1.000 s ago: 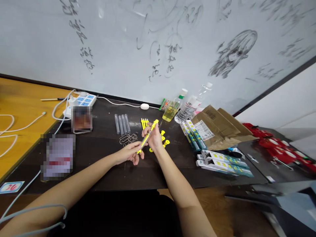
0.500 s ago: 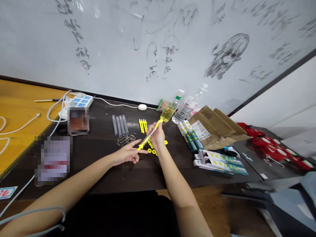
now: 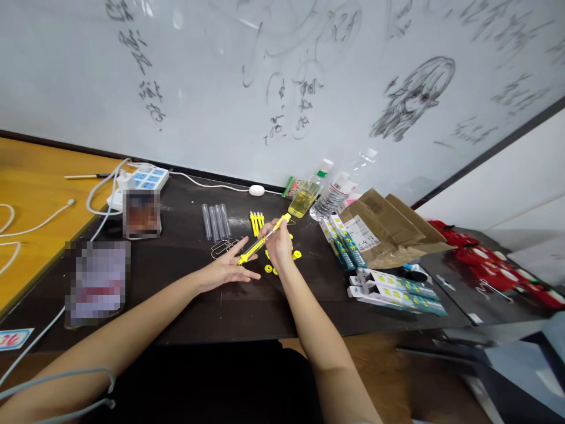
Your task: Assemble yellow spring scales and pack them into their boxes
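Note:
A slim yellow-and-clear syringe (image 3: 253, 248) slants across the middle, its upper yellow end up to the right. My right hand (image 3: 279, 244) is closed around its upper part. My left hand (image 3: 225, 268) is at the lower yellow end, fingers spread apart; the end lies against or between the fingers, and I cannot tell how firmly it touches. Beyond the hands lie several yellow plunger rods (image 3: 256, 224), clear tubes (image 3: 216, 222) and bent wire clips (image 3: 223, 248). Small yellow rings (image 3: 268, 268) and other yellow pieces are partly hidden by my right hand.
Behind my hands stand a bottle of yellow liquid (image 3: 304, 197) and a clear water bottle (image 3: 331, 197). On the right are printed boxes (image 3: 397, 291) and a cardboard carton (image 3: 388, 229). A power strip (image 3: 148, 179) with white cables sits at the left, before the whiteboard (image 3: 198, 88).
The syringe has turned slightly and its lower end has shifted left and up. The fingers of my left hand have spread wider, and the right hand has moved a little left.

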`<state>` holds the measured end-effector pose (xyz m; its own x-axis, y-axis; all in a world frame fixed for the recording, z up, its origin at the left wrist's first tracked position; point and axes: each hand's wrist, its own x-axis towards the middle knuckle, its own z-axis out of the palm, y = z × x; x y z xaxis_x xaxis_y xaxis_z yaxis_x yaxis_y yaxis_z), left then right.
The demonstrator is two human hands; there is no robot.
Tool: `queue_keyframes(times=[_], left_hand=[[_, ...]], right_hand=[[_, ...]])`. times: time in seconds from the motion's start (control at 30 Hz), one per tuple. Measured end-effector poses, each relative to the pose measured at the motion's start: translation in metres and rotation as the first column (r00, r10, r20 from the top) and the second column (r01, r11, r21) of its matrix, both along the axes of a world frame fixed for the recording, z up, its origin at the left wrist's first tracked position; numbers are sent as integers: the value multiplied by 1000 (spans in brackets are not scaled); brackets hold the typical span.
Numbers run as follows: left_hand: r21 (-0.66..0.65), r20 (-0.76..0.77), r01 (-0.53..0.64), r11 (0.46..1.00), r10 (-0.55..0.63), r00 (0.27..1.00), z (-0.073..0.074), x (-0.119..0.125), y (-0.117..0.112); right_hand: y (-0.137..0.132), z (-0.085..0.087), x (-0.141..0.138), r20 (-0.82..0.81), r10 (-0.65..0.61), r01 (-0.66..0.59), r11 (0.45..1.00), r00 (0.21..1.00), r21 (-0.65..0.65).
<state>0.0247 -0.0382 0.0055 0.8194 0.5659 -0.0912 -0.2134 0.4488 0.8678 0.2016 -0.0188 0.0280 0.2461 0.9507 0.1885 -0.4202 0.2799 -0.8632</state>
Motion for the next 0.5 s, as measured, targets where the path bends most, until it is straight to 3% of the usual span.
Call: queue_keyframes(times=[0.1,0.2,0.33,0.5], left_hand=[[94,-29,-6,996,8,1000,-2,3,1],[252,-70,-94,963,115,991,-7,7,4],[478,-97,-236,846,318,943,-12,8,7],[657,-187,-183,732,393,900,-18,11,2]], right_hand=[[0,2,4,-52,-3,4,1000,999,31],[1,5,15,-93,-8,14,998,996,56],[5,4,22,-72,-56,58,998,996,26],[5,3,18,-44,-101,103,994,994,37]])
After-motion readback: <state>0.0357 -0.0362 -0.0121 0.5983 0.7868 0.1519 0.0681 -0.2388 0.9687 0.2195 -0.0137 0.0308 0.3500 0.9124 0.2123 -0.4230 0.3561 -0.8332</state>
